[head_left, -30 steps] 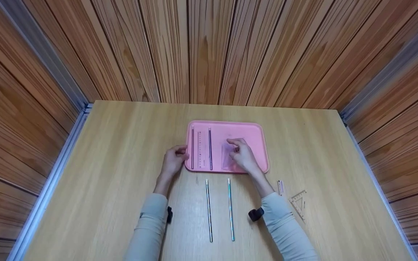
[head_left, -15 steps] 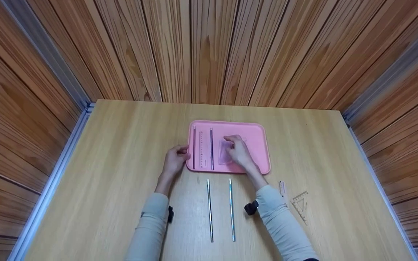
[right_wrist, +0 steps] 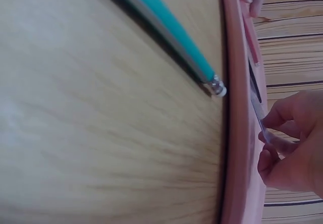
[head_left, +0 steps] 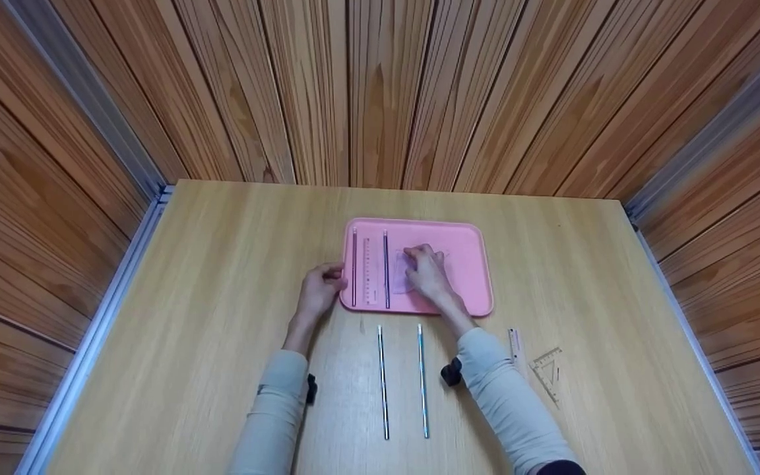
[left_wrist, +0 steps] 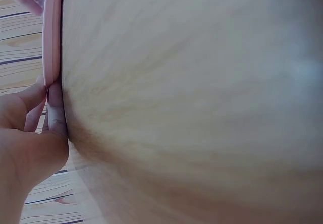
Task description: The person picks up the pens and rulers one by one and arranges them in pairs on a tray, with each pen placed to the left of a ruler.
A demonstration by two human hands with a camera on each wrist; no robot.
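Observation:
My left hand (head_left: 318, 290) pinches the left rim of the pink tray (head_left: 469, 284) between thumb and fingers; the left wrist view shows this grip close up. Over the middle of the tray, my right hand (head_left: 429, 274) pinches a clear, purplish flat piece (head_left: 401, 278), partly hidden by the fingers, its exact kind unclear. In the right wrist view the piece (right_wrist: 259, 110) lies at a slant low over the tray. Left of it in the tray lie a dark pencil (head_left: 386, 270), a clear ruler (head_left: 371, 270) and another dark pencil (head_left: 354, 267), roughly parallel.
In front of the tray lie a silvery pencil (head_left: 383, 382) and a teal pencil (head_left: 423, 382) on the wooden table (head_left: 221, 264). To the right, beside the right sleeve, are a partly covered ruler (head_left: 516, 346) and a clear set square (head_left: 547, 375). Wood-plank walls enclose the table.
My right hand has shifted slightly left over the tray, carrying the clear flat piece closer to the dark pencil. My left hand has stayed at the tray's rim.

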